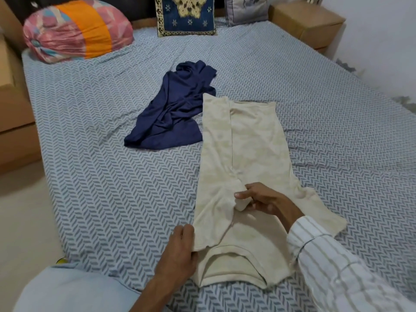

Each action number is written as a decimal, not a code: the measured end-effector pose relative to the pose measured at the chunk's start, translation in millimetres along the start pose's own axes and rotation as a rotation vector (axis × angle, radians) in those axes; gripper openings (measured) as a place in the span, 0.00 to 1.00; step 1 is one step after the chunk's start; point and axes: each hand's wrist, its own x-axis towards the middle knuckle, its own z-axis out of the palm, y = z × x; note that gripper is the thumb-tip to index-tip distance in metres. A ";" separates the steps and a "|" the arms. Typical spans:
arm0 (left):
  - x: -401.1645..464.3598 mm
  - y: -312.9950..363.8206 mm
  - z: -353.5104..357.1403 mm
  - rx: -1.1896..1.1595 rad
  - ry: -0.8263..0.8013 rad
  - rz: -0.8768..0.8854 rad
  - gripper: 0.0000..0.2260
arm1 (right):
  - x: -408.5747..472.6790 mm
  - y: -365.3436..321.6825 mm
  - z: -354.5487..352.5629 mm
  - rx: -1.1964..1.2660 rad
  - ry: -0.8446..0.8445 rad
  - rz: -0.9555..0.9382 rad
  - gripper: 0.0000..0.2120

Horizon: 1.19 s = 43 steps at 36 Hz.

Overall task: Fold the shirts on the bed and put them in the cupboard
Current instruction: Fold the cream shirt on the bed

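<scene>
Two shirts lie on the bed (112,176): a cream T-shirt (247,143) spread lengthwise with its collar toward the person, and a crumpled navy shirt (171,113) just beside it on the far left, their edges touching near the cream shirt's hem. One side of the cream shirt is already turned over the middle, making a long straight fold. The left hand (180,251) grips the folded edge at the shoulder next to the collar, fingers curled round the cloth. The right hand (261,199), coming from a striped sleeve (333,262), pinches the small sleeve end over the chest between thumb and fingers. The step looks like tucking this sleeve back onto the folded panel. To do it well, the left hand should pin the shoulder so the long fold does not slide, while the right lays the sleeve flat and parallel to the fold, smoothing out bunching. The other sleeve, splayed out at the right, likely needs the same treatment next. No cupboard is in view.
</scene>
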 end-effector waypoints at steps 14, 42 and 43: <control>-15.1 -2.4 15.0 0.191 -0.025 0.064 0.23 | -5.1 32.5 -9.3 0.018 0.275 -0.155 0.17; 60.0 33.1 -5.1 0.339 -0.020 0.321 0.07 | 19.6 -29.4 -29.4 -0.794 0.365 -0.444 0.10; 79.1 40.5 -6.3 0.319 -0.024 0.316 0.07 | 26.3 -34.5 -27.6 -0.730 0.343 -0.451 0.08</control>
